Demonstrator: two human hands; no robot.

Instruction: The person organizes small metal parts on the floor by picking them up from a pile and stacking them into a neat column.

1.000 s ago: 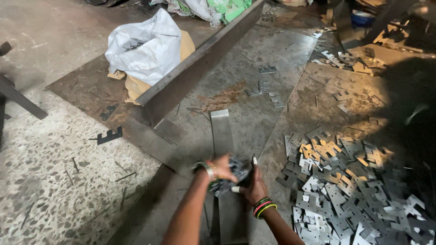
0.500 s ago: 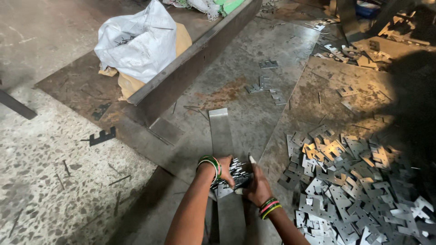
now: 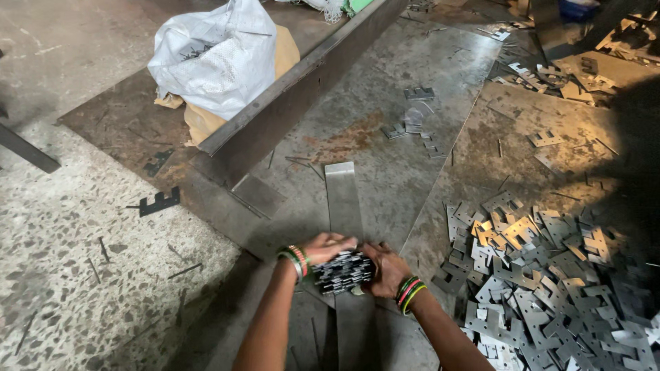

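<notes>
Workshop floor (image 3: 82,275): both hands, left (image 3: 328,247) & right (image 3: 386,269), clamped tight on stack of metal plates (image 3: 342,272) w/ loose plate pile (image 3: 550,288) near right.

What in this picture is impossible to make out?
- Stack of metal plates, head view: its ends are covered by the left hand and right hand, so the count is unclear.
- White sack: its contents are hidden by the fabric.
- Pile of cut plates: cut off by the right and bottom edges.
</notes>
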